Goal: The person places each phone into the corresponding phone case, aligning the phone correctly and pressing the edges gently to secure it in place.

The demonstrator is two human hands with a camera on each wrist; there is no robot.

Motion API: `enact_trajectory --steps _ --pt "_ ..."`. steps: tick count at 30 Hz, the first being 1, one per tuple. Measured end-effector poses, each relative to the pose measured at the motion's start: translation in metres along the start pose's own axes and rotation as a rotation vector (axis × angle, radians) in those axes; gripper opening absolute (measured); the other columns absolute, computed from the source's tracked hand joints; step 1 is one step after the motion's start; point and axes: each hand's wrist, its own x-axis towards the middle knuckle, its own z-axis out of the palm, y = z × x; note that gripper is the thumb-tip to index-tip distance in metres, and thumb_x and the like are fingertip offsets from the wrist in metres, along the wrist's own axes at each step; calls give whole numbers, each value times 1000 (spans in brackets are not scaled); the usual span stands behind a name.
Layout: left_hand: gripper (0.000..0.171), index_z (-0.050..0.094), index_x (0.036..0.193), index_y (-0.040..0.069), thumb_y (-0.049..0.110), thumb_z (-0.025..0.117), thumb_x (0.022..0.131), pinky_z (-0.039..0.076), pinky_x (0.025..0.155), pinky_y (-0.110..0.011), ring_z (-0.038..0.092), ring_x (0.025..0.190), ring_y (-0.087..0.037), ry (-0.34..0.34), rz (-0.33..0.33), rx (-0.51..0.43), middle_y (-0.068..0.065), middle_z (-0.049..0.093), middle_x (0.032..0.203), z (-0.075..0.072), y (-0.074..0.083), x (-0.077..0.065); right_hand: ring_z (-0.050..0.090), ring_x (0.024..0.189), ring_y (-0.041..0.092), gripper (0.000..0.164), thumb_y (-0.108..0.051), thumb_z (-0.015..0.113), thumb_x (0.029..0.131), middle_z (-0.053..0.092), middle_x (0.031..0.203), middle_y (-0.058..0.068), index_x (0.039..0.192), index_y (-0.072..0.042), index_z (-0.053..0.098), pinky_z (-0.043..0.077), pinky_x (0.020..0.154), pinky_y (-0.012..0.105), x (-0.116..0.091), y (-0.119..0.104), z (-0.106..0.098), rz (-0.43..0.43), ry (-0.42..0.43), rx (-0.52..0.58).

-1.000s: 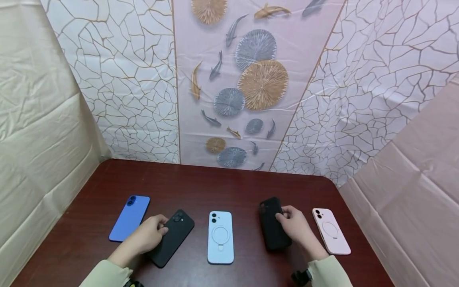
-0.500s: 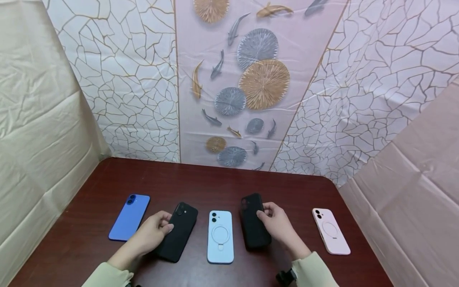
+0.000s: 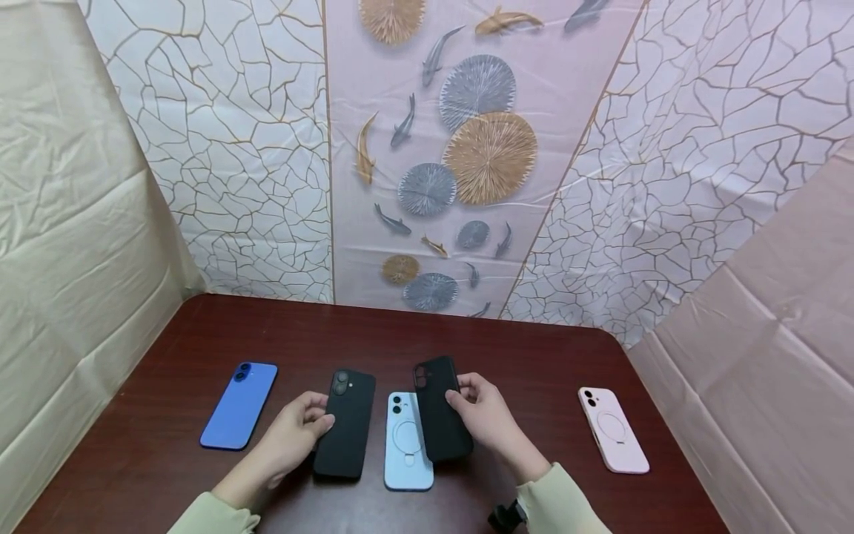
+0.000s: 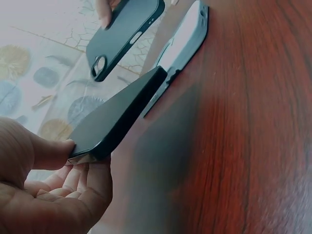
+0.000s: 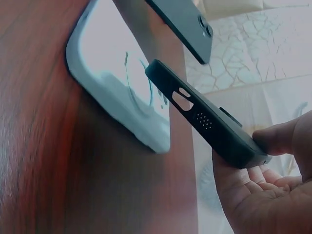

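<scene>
My left hand (image 3: pixel 287 437) pinches a black phone (image 3: pixel 345 424) by its left edge, thumb on the back; the left wrist view has this phone (image 4: pixel 117 114) tilted above its shadow on the table. My right hand (image 3: pixel 490 415) grips an empty black phone case (image 3: pixel 442 415) by its right edge. Through the case's camera cutout (image 4: pixel 100 64) the background shows in the left wrist view. Bottom-edge openings and speaker holes mark the case (image 5: pixel 204 119) in the right wrist view. Between the two hands lies a light blue phone (image 3: pixel 399 460) with a ring on its back, partly covered by the case.
On the dark red wooden table (image 3: pixel 534 356), a blue phone (image 3: pixel 240 406) lies at the left and a pink phone (image 3: pixel 614 430) with a ring at the right. Patterned cloth (image 3: pixel 427 222) hangs behind the table, and plain cloth (image 3: pixel 754 356) covers the sides.
The right hand has carried the case leftward, over the light blue phone's right side. The left hand has lifted the black phone, moved it right and turned it more upright in view.
</scene>
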Motion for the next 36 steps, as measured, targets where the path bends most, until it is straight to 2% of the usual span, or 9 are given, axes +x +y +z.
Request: enact_trajectory --steps 5,11,14,18,24,30,36 --pt "27 54 122 1 3 59 96 55 69 -39 63 88 -22 5 -1 -78 -9 66 97 8 2 0 66 84 21 28 -21 58 98 67 94 9 120 -3 55 53 74 36 0 -1 11 10 -15 64" --pt "29 53 123 1 7 60 96 54 69 -38 62 89 -21 11 -19 -77 -8 65 99 13 1 1 66 84 21 32 -19 59 98 68 95 11 123 1 53 53 74 34 0 -3 26 52 -47 204" --pt "31 53 124 1 9 61 96 54 69 -39 62 91 -21 -7 -28 -96 -8 65 101 14 1 1 65 86 20 34 -18 59 98 68 96 11 124 3 52 53 74 33 -1 -4 32 95 -89 299" --pt "32 53 125 2 10 62 95 53 69 -39 61 91 -21 -37 -40 -165 -8 65 103 16 3 0 64 84 16 35 -17 59 98 68 97 8 125 3 51 53 70 33 -1 -5 41 126 -127 372" --pt "33 53 124 1 10 63 94 54 70 -40 60 89 -22 -58 -44 -261 -10 64 103 22 4 -1 65 84 16 37 -18 59 97 68 98 8 128 2 51 55 70 37 -1 -8 52 138 -134 364" --pt "35 52 126 3 11 63 95 53 72 -40 60 93 -22 -66 -42 -287 -10 63 110 25 5 0 67 90 22 35 -15 57 99 69 104 13 128 3 51 55 74 39 -6 -9 62 118 -142 327" --pt "37 47 130 0 9 59 97 54 75 -41 61 97 -23 -108 -32 -330 -13 61 115 27 6 -1 68 89 25 43 -15 55 99 68 105 15 135 6 42 56 73 43 -9 -12 71 127 -154 340"
